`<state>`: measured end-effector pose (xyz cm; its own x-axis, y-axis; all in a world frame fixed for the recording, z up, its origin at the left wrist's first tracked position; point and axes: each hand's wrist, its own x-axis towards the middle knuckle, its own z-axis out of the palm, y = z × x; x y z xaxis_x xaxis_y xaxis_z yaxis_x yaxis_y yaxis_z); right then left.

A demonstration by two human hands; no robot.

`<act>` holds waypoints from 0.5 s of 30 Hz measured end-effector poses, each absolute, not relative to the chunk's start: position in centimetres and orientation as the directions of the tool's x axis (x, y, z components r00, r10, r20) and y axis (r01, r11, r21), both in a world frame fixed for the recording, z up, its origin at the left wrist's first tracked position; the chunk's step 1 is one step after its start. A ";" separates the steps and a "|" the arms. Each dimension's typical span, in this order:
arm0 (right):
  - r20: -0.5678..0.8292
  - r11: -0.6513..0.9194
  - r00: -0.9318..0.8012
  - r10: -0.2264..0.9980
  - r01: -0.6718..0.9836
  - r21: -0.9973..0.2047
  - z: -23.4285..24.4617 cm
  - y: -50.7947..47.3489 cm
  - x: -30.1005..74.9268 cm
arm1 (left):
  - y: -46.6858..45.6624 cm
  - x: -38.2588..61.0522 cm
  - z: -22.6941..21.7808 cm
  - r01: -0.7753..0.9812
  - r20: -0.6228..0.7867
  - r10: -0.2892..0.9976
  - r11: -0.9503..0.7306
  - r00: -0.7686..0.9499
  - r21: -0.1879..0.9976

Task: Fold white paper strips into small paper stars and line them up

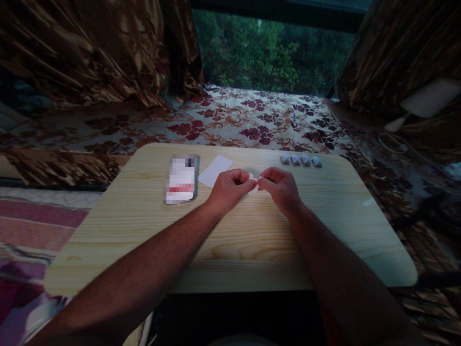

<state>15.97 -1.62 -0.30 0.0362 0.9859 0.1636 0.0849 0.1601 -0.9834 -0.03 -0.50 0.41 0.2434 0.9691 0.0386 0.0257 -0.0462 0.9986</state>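
Above the middle of the wooden table (230,240), my left hand (232,187) and my right hand (281,187) meet at a small piece of white paper (255,188). Both hands pinch it between thumb and fingers, the left on its left side and the right on its right side. Much of the paper is hidden by my fingers, so its exact shape cannot be made out. Just beyond my left hand a flat white sheet of paper (218,169) lies on the tabletop, its near corner close to the hand.
A blurred-out phone-shaped object (180,179) lies left of the sheet. Several small folded paper pieces (300,160) stand in a row at the back right. A small whitish patch (368,203) is near the right edge. Behind the table spreads a floral cloth (252,115).
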 end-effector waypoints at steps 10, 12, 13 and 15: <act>0.195 0.185 0.066 0.979 0.134 -0.974 -0.3 -1.8 15.7 | -0.5 -0.1 0.2 0.027 0.048 0.972 -0.056 0.230 0.998; 0.191 0.180 0.069 0.979 0.142 -0.973 -0.3 -1.8 15.7 | -0.5 -0.1 0.1 0.032 0.047 0.973 -0.056 0.226 0.998; 0.191 0.180 0.068 0.979 0.142 -0.973 -0.3 -1.8 15.7 | -0.4 -0.1 0.1 0.032 0.048 0.973 -0.057 0.226 0.998; 0.195 0.184 0.065 0.979 0.141 -0.973 -0.4 -1.8 15.7 | -0.4 -0.1 0.0 0.035 0.056 0.972 -0.066 0.229 0.997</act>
